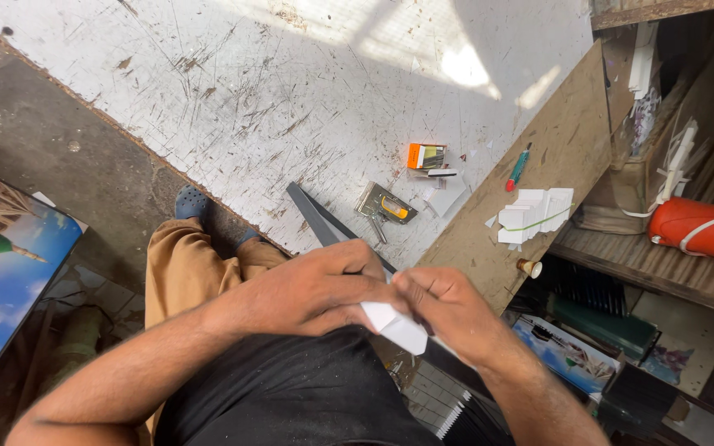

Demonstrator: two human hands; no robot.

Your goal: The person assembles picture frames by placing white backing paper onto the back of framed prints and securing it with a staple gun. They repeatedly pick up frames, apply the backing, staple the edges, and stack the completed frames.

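Both hands closed on small white block (397,326) held at waist, left hand (316,289) gripping, right hand (448,310) pinching; best keep grip firm, staple gun (384,206) on scratched surface (291,91) nearby

one head-worn camera looks steeply down, close over the hands, onto a scratched white worktable (291,91).

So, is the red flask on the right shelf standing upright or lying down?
Lying down: the red flask rests on its side on the shelf, its long axis roughly horizontal.
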